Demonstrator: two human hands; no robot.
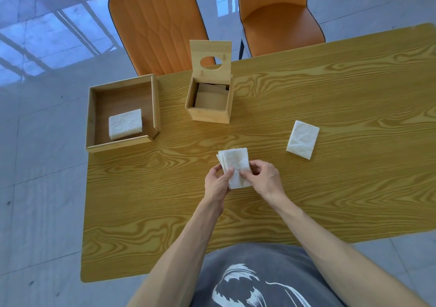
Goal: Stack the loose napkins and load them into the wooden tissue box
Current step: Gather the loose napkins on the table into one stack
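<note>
Both hands, left hand (218, 182) and right hand (264, 179), have their fingers closed on a napkin stack (236, 165) just above the tabletop (330, 188). The tissue box (210, 105) stands open (lid up) beyond. One napkin pile (303, 139) lies right; another (125, 123) sits in a tray (92, 118).

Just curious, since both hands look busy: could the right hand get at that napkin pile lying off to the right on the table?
Probably yes. The napkin pile lies alone on bare table, nothing between it and the right hand. That hand would first have to release the napkin stack.
</note>
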